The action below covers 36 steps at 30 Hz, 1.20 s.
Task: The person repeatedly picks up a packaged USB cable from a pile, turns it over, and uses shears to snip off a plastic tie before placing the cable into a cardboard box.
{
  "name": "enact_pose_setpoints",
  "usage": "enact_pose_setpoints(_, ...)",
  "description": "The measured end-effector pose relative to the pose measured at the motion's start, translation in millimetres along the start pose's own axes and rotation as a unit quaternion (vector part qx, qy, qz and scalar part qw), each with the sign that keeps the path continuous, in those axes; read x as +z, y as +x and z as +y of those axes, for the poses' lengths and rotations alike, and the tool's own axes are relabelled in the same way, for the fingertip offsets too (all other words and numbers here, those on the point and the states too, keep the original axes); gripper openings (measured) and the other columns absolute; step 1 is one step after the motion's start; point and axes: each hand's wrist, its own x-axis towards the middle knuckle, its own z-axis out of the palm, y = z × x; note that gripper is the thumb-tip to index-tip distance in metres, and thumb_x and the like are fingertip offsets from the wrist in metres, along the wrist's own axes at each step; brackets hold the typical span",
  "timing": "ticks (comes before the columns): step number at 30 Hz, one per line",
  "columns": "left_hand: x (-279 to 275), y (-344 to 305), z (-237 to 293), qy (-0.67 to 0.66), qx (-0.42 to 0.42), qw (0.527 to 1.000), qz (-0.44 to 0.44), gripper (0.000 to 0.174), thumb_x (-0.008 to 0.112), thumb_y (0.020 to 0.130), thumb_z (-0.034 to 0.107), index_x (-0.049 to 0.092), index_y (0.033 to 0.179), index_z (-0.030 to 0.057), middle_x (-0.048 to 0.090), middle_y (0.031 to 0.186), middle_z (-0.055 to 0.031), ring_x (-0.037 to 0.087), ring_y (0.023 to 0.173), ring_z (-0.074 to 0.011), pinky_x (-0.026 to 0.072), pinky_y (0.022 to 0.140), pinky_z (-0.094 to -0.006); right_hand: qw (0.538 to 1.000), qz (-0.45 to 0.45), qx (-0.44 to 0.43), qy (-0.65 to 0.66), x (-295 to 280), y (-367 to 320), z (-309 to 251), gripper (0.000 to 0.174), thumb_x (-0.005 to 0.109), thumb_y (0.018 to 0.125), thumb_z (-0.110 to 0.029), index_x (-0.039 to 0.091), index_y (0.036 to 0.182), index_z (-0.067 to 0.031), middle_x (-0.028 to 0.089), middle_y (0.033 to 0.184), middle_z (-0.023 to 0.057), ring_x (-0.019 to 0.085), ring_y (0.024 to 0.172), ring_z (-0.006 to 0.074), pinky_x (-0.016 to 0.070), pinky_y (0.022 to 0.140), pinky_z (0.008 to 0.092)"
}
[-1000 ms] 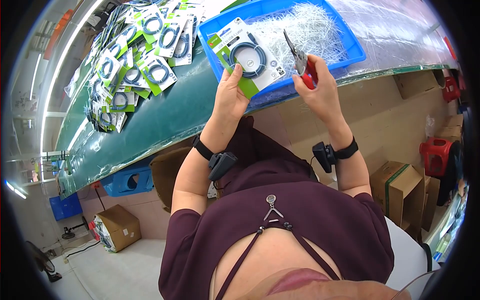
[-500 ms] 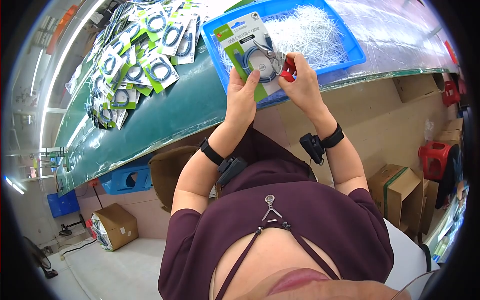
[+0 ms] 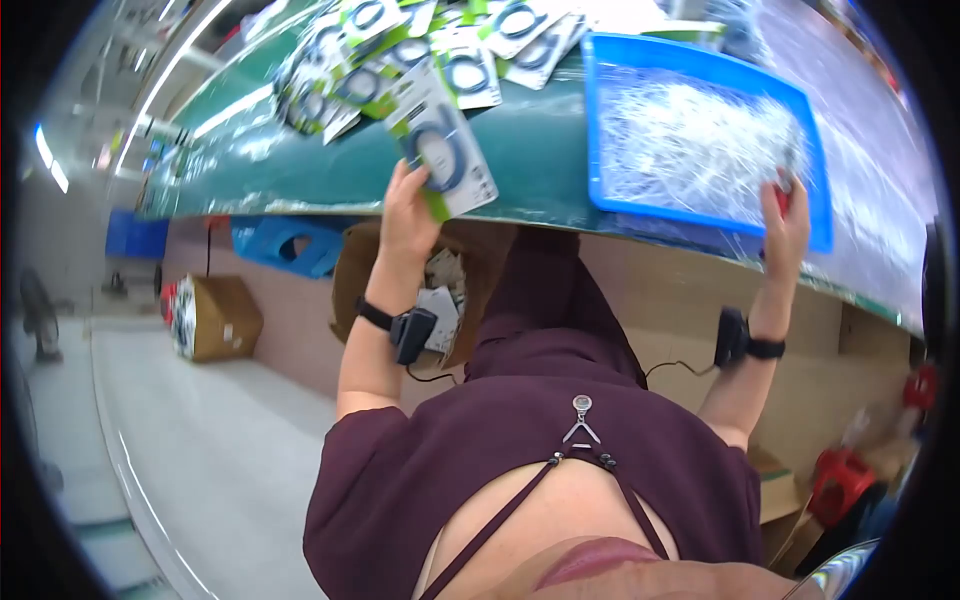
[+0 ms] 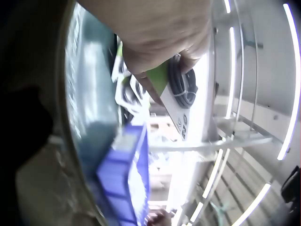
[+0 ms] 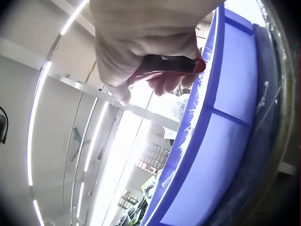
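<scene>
The left hand (image 3: 410, 215) pinches a carded cable pack (image 3: 440, 150) by its green lower end, above the table edge near the pile of similar packs (image 3: 465, 75). In the left wrist view the same hand (image 4: 160, 37) grips the card, with the coiled cable (image 4: 182, 84) facing out. Over the right end of the blue tray (image 3: 700, 225), the right hand (image 3: 787, 225) holds red-handled cutters (image 3: 783, 195), their blades blurred. The right wrist view shows that hand (image 5: 146, 42) curled round the handles (image 5: 169, 64).
White plastic strips (image 3: 690, 140) fill the blue tray on the green table (image 3: 540, 170). Below the table are an open carton (image 3: 350, 280) and a blue stool (image 3: 285, 245). Another carton (image 3: 225, 318) stands on the floor at the left.
The view has turned, shifting the tray rightward in the picture. The hands have moved apart: the cutters are away from the card and over the tray's right end, while the card is beside the pile.
</scene>
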Motion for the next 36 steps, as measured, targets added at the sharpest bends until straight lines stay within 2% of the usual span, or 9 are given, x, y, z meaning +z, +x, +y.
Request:
enact_pose_setpoints(6, -183.3, -102.3, 33.7, 0.418, 0.059, 0.879, 0.22, 0.041, 0.06, 0.091, 0.01, 0.044, 0.127, 0.0004, 0.057, 0.12, -0.0124, 0.056, 0.112, -0.023, 0.045, 0.094, -0.0333, 0.972, -0.032, 0.071, 0.221, -0.1, -28.6, -4.7, 0.041, 0.062, 0.093, -0.021, 0.054, 0.128, -0.0019, 0.059, 0.105, 0.0026, 0.054, 0.09, 0.0095, 0.0434, 0.082, 0.0231)
enact_pose_setpoints(10, -180.4, -82.3, 35.5, 0.622, 0.175, 0.679, 0.35, 0.041, 0.062, 0.09, 0.013, 0.048, 0.126, -0.001, 0.058, 0.119, -0.0149, 0.056, 0.111, -0.0262, 0.0438, 0.095, -0.0364, 0.963, -0.059, 0.04, 0.259, 4.2, -29.3, -24.5, 0.043, 0.062, 0.094, -0.023, 0.052, 0.13, -0.001, 0.058, 0.105, 0.0031, 0.055, 0.093, 0.0105, 0.0448, 0.085, 0.0236)
enact_pose_setpoints(12, -135.3, -32.7, 40.7, 0.801, 0.319, 0.476, 0.173, 0.035, 0.062, 0.092, 0.015, 0.055, 0.122, 0.0, 0.058, 0.119, -0.0143, 0.057, 0.108, -0.0236, 0.0457, 0.096, -0.0353, 0.961, -0.06, 0.052, 0.264, 10.5, -27.0, -24.4, 0.044, 0.062, 0.094, -0.023, 0.051, 0.131, -0.0012, 0.058, 0.105, 0.0031, 0.056, 0.093, 0.0109, 0.0454, 0.086, 0.025)
enact_pose_setpoints(16, -64.5, 88.2, 21.6, 0.644, 0.305, 0.692, 0.112, 0.035, 0.067, 0.088, 0.019, 0.059, 0.118, 0.0021, 0.059, 0.115, -0.0156, 0.061, 0.1, -0.026, 0.0508, 0.087, -0.0351, 0.961, -0.075, 0.058, 0.261, 15.0, -27.6, -28.7, 0.045, 0.063, 0.093, -0.023, 0.051, 0.131, -0.0011, 0.058, 0.104, 0.0029, 0.055, 0.094, 0.0113, 0.0449, 0.087, 0.0257)
enact_pose_setpoints(19, -52.1, 178.2, 0.8, 0.71, 0.339, 0.608, 0.105, 0.049, 0.067, 0.087, 0.032, 0.053, 0.125, 0.0038, 0.058, 0.118, -0.0198, 0.061, 0.103, -0.0301, 0.0521, 0.084, -0.0381, 0.967, -0.085, 0.052, 0.235, 9.6, -34.7, -34.5, 0.047, 0.063, 0.093, -0.023, 0.05, 0.132, -0.0008, 0.057, 0.104, 0.0028, 0.054, 0.096, 0.0117, 0.044, 0.088, 0.0257)
enact_pose_setpoints(21, -28.4, 204.1, -6.2, 0.819, 0.132, 0.539, 0.143, 0.061, 0.066, 0.084, 0.039, 0.046, 0.126, 0.0, 0.058, 0.118, -0.0236, 0.06, 0.105, -0.0389, 0.0514, 0.084, -0.0475, 0.975, -0.103, 0.041, 0.192, 4.6, -40.4, -41.1, 0.048, 0.063, 0.093, -0.023, 0.05, 0.132, -0.0003, 0.057, 0.105, 0.0029, 0.054, 0.097, 0.0121, 0.0429, 0.089, 0.0258)
enact_pose_setpoints(29, -53.7, 202.5, 7.1, 0.858, 0.051, 0.499, 0.113, 0.061, 0.061, 0.085, 0.032, 0.041, 0.13, -0.0028, 0.063, 0.111, -0.0247, 0.066, 0.093, -0.0394, 0.054, 0.081, -0.0448, 0.953, -0.091, 0.045, 0.285, -5.5, -54.4, -60.0, 0.05, 0.067, 0.09, -0.024, 0.052, 0.131, -0.0022, 0.057, 0.105, 0.0036, 0.053, 0.098, 0.0128, 0.043, 0.089, 0.0273)
enact_pose_setpoints(33, -33.1, 139.2, 3.2, 0.216, -0.118, 0.969, 0.006, 0.05, 0.054, 0.094, 0.023, 0.042, 0.132, -0.0075, 0.058, 0.119, -0.0276, 0.064, 0.098, -0.0431, 0.0574, 0.081, -0.0453, 0.969, -0.121, 0.025, 0.215, 4.8, -59.8, -73.5, 0.053, 0.071, 0.085, -0.024, 0.053, 0.13, -0.0027, 0.058, 0.106, 0.0057, 0.055, 0.095, 0.014, 0.0453, 0.086, 0.0288)
enact_pose_setpoints(36, 8.1, 105.5, -31.3, -0.072, -0.162, 0.975, -0.138, 0.045, 0.051, 0.097, 0.022, 0.044, 0.131, -0.0069, 0.055, 0.124, -0.0275, 0.059, 0.106, -0.0474, 0.0564, 0.086, -0.0497, 0.981, -0.169, -0.064, 0.065, 23.0, -68.9, -83.4, 0.057, 0.076, 0.079, -0.019, 0.052, 0.128, -0.0005, 0.059, 0.102, 0.0091, 0.057, 0.09, 0.0184, 0.0474, 0.081, 0.0314)
